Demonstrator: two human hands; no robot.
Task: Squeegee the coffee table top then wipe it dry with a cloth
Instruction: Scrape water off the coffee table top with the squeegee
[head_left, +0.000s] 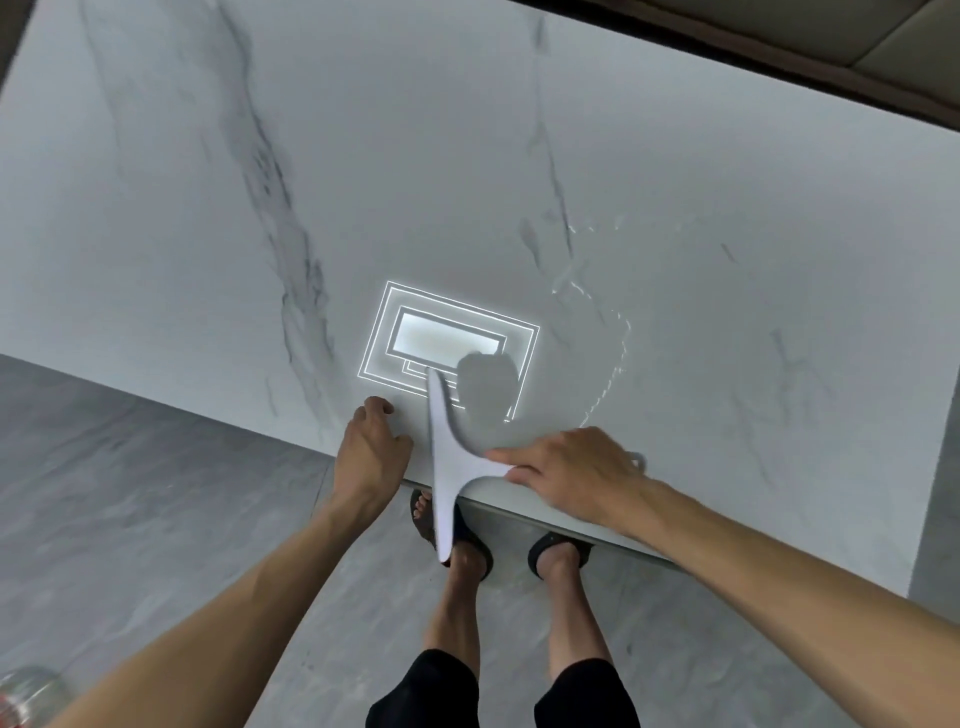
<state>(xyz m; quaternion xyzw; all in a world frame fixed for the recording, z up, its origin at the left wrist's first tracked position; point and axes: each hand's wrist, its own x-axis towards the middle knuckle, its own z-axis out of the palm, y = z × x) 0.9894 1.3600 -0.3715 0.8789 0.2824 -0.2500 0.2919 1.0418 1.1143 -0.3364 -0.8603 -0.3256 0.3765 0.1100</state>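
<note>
A white marble coffee table top (467, 171) with grey veins fills most of the head view. A white T-shaped squeegee (445, 457) lies at the near edge, its long blade half on the table and half over the floor. My right hand (566, 475) grips its handle from the right. My left hand (371, 441) rests on the table's near edge just left of the blade, fingers bent loosely and holding nothing. Thin trails of water (605, 332) curve across the top right of the blade. No cloth is in view.
A ceiling light's reflection (447, 338) shines on the glossy top in front of the squeegee. My sandalled feet (558, 553) stand on the grey tiled floor (130, 493) below the edge. A clear, blurred object (26, 696) sits at the bottom left corner.
</note>
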